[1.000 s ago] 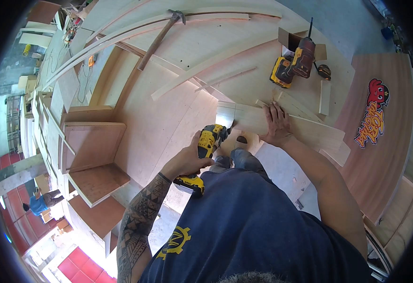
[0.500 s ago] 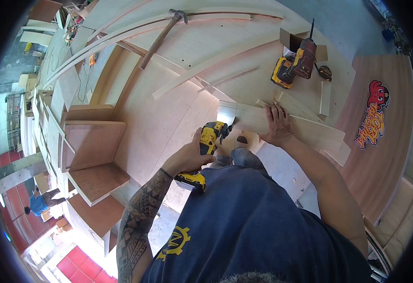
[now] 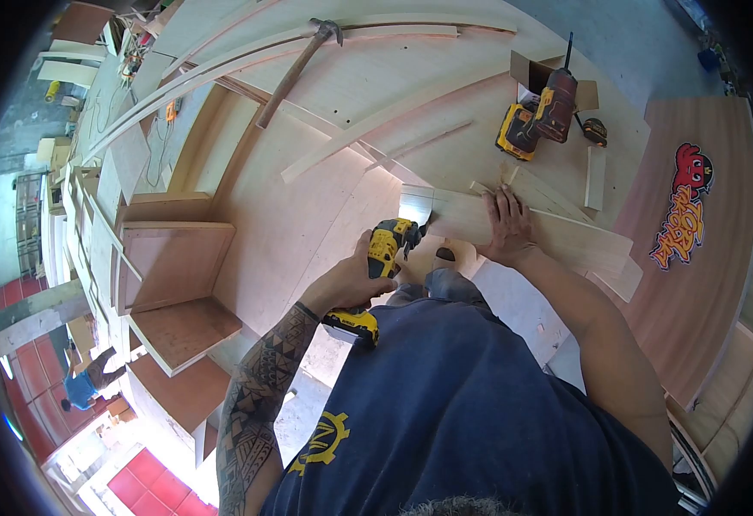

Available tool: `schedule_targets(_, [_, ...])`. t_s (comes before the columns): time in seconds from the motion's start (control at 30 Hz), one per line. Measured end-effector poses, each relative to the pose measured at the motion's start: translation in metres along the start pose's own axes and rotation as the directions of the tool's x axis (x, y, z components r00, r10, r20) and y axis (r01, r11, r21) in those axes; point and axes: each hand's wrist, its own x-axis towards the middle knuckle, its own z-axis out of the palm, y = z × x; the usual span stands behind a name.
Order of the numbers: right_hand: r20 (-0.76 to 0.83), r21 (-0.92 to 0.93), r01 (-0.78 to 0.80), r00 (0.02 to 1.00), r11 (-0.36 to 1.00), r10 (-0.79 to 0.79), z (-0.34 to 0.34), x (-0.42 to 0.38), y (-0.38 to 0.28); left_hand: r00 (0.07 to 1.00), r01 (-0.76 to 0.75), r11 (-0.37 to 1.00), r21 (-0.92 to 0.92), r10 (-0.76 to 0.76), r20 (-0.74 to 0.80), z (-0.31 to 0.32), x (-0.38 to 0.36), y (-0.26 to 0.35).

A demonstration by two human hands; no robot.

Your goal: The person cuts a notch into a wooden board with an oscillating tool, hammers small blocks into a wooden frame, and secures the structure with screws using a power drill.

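Observation:
My left hand point(image 3: 340, 282) is closed around the body of a yellow and black cordless multi-tool point(image 3: 383, 248), its battery hanging low by my shirt. The tool's dark front end meets the near edge of a pale wooden board point(image 3: 570, 235), close to the board's left end. A bright patch of light falls on the wood there. Across that board lies my right hand point(image 3: 509, 234), fingers over its far edge and thumb at the near edge, holding it. Below the board, part of my shoe point(image 3: 444, 254) shows.
A hammer point(image 3: 295, 73), a dark red and black drill point(image 3: 555, 107) with a yellow battery, and several wood strips point(image 3: 376, 120) lie on the plywood. Open box frames point(image 3: 178, 267) stand at left. A wood-grain panel with a logo point(image 3: 695, 258) is at right. Another person point(image 3: 91, 378) is far left.
The view has shifted slightly. Both hands, the multi-tool and the board keep nearly the same positions to each other. The person in the background has changed posture.

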Motion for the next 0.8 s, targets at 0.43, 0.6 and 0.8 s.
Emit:
schedule_targets(0.43, [0.1,-0.041,-0.014,0.995,0.999,0.018,-0.001,0.0,0.0,0.999,-0.036,0.998,-0.056,0.034,-0.041,0.006,-0.005,-0.004])
schedule_targets(0.6, [0.059,0.001,-0.022,0.998,1.0,0.022,0.002,-0.001,-0.001,0.997,-0.052,0.997,-0.06,0.048,-0.066,0.01,-0.007,-0.007])
schedule_targets(0.8, [0.072,0.007,-0.022,0.997,1.0,0.022,0.005,-0.002,0.002,0.997,-0.039,0.998,-0.058,0.035,-0.068,0.009,-0.003,-0.004])
